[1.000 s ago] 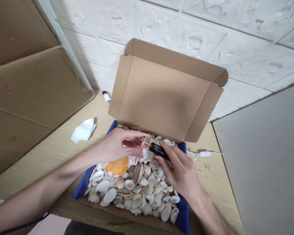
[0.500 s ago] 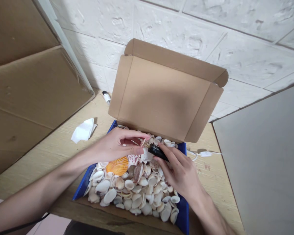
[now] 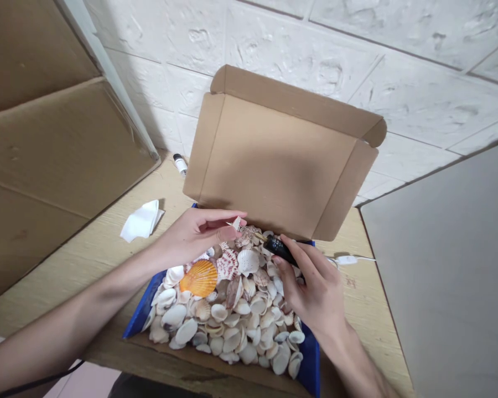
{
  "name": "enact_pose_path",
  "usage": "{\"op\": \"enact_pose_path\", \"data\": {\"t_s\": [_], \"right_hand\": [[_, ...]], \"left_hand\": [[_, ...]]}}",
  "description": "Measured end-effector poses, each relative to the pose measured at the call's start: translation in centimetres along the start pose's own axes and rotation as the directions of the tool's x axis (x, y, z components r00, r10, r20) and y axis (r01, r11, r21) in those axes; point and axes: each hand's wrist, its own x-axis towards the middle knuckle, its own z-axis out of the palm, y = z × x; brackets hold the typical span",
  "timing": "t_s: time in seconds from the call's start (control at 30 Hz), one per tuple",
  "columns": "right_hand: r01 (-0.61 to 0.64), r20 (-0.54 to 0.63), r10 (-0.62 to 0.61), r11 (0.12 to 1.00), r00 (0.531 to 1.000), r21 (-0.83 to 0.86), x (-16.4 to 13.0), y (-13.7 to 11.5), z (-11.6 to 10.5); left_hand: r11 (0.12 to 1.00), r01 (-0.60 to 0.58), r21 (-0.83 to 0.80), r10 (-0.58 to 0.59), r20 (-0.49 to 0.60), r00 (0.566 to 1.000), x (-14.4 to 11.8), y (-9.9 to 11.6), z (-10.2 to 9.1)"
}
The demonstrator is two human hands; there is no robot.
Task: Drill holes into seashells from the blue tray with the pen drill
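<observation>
Fingers (image 3: 228,233) of our left hand (image 3: 191,237) are pinching a small shell (image 3: 235,223) just above the far end of the pile, thumb and forefinger closed on it. Our right hand (image 3: 315,287) is clenching a black tool (image 3: 279,247) like a pen, its thin metal tip pointing at the shell and sitting just beside it; we cannot tell whether the two are touching. Both are hovering over the blue tray (image 3: 143,312) heaped with shells, under the raised cardboard lid (image 3: 274,160).

We are judging that the shell is the weak point: it is held only by its edge, so a push from the tip could be twisting it out of the pinch and dropping it into the heap, where it would be hard to pick out again. Our fingertips are also lying very near the tip, so a slip could be catching them. The white cord (image 3: 348,258) is trailing across the desk (image 3: 103,249) by our right wrist and could be snagging.

Compared with a second ago, we are holding both hands higher and farther back, toward the lid; the orange scallop (image 3: 199,278) and the patterned shells beneath are now lying uncovered, and the tool is tilting up more steeply.
</observation>
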Motion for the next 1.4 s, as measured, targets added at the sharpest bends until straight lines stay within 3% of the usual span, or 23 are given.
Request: {"op": "enact_pose_path", "data": {"t_s": [0.6,0.83,1.07,1.23,1.4], "right_hand": [[0.031,0.047,-0.029,0.999,0.998,-0.031,0.14,0.03,-0.32],[0.021,0.008,-0.021,0.998,1.000,-0.054,-0.04,0.26,-0.31],[0.021,-0.020,-0.023,0.996,1.000,-0.084,-0.11,0.23,-0.48],[0.010,0.033,-0.008,0.998,0.999,-0.064,-0.01,0.20,-0.31],[-0.023,0.168,0.028,0.999,0.985,-0.031,-0.02,0.13,-0.10]], "left_hand": [[1.000,-0.021,0.015,0.019,0.124,0.992,-0.16,-0.15,-0.18],[0.995,-0.050,0.085,0.034,0.177,0.984,-0.11,0.07,-0.17],[0.999,-0.030,0.030,0.021,0.267,0.963,-0.28,0.17,-0.18],[0.999,-0.012,0.039,0.002,0.251,0.968,-0.27,-0.09,-0.29],[0.995,-0.016,0.099,-0.007,0.229,0.973,-0.24,-0.18,-0.45]]}}
